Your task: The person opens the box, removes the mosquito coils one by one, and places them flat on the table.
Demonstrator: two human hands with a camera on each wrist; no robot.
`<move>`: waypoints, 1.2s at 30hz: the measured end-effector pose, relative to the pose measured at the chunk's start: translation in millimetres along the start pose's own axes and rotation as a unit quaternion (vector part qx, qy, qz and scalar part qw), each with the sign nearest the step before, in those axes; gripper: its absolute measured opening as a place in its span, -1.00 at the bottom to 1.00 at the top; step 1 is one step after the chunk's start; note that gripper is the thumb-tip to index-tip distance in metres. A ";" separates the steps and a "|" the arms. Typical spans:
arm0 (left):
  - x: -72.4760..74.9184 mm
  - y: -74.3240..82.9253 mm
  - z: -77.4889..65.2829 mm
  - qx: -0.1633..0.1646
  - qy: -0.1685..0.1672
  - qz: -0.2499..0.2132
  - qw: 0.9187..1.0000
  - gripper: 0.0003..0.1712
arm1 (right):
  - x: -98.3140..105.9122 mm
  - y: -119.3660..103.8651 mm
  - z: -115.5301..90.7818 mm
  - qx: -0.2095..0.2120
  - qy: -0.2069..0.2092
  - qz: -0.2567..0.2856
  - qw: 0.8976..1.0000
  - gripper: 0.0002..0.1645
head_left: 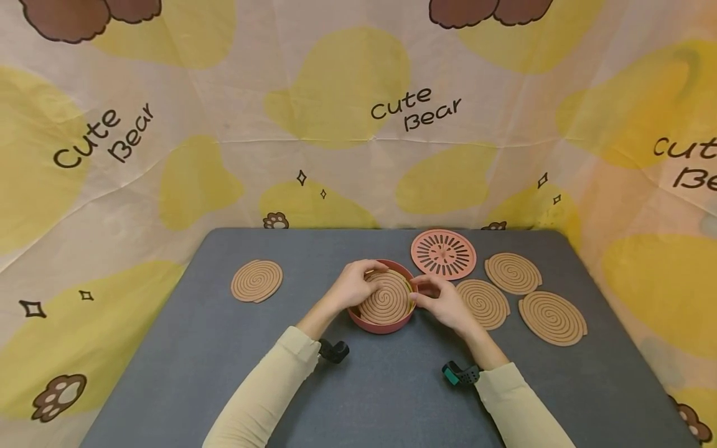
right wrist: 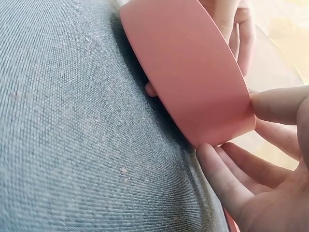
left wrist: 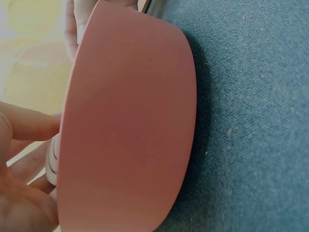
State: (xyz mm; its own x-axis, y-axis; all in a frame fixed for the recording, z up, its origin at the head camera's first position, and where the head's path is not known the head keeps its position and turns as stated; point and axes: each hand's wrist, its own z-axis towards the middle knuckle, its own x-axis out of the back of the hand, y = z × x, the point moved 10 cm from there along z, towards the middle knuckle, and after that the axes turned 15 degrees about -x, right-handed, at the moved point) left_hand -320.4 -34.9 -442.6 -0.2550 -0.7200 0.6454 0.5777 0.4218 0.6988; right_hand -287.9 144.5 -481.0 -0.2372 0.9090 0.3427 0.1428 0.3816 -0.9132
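A round, pinkish-red case [head_left: 382,327] sits on the table with a tan mosquito coil [head_left: 384,300] at its opening. My left hand [head_left: 353,286] pinches the coil at its left and upper edge, between thumb and fingers. On the other side, my right hand [head_left: 446,303] grips the case's wall; in the right wrist view its thumb is at the rim and fingertips are low on the wall [right wrist: 193,72]. A thin yellow-green edge shows beside the coil. How deep the coil lies inside is hidden in the wrist views.
A slotted pink lid [head_left: 444,254] lies behind the case to the right. Three mosquito coils lie at the right: one near my right hand [head_left: 484,305], a rear one [head_left: 513,272] and a front one [head_left: 553,318]. Another coil [head_left: 257,280] lies far left. Printed cloth [head_left: 336,87] hangs behind the table.
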 end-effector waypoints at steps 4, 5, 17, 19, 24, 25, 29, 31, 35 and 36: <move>3.0 0.5 -0.6 -0.003 0.012 -0.004 1.000 -0.67 | -0.3 -0.3 -0.1 0.002 -0.001 0.000 1.000 -0.51; 4.0 1.2 -0.9 -0.004 0.015 -0.005 1.000 -0.67 | -0.5 -0.7 -0.3 0.004 -0.001 -0.001 1.000 -0.51; 32.5 4.5 -8.0 0.022 0.063 -0.024 0.997 -0.66 | -4.1 -17.5 -10.7 -0.007 -0.015 0.003 1.000 -0.53; 39.4 4.4 -10.0 0.024 0.076 -0.033 0.996 -0.65 | -4.4 -26.4 -15.8 -0.004 -0.017 0.002 1.000 -0.54; 55.1 6.4 -15.0 0.011 0.099 -0.043 0.994 -0.63 | -3.7 -38.0 -23.4 0.000 -0.017 -0.001 1.000 -0.55; 57.9 6.4 -16.3 0.009 0.102 -0.046 0.994 -0.63 | -3.6 -38.4 -23.9 -0.001 -0.017 -0.001 1.000 -0.55; 71.4 7.3 -22.0 0.000 0.119 -0.056 0.991 -0.61 | -4.2 -37.6 -23.3 -0.006 -0.021 0.005 1.000 -0.54; 78.8 8.0 -25.3 -0.003 0.127 -0.056 0.990 -0.61 | -4.1 -31.6 -19.4 -0.008 -0.019 0.007 1.000 -0.54; 92.7 8.3 -32.1 -0.003 0.137 -0.055 0.989 -0.60 | -2.7 -10.3 -5.3 -0.012 -0.011 0.009 1.000 -0.54; 95.9 7.5 -33.9 -0.002 0.139 -0.054 0.989 -0.60 | -2.3 -5.3 -2.1 -0.013 -0.009 0.010 1.000 -0.55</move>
State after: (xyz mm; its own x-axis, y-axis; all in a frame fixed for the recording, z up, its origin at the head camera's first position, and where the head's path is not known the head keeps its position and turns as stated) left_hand -314.2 -119.5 -385.9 -0.0926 -0.8851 0.4560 0.5624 0.3314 0.7576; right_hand -286.0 140.7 -476.6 -0.2514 0.9133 0.3204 0.1725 0.3680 -0.9137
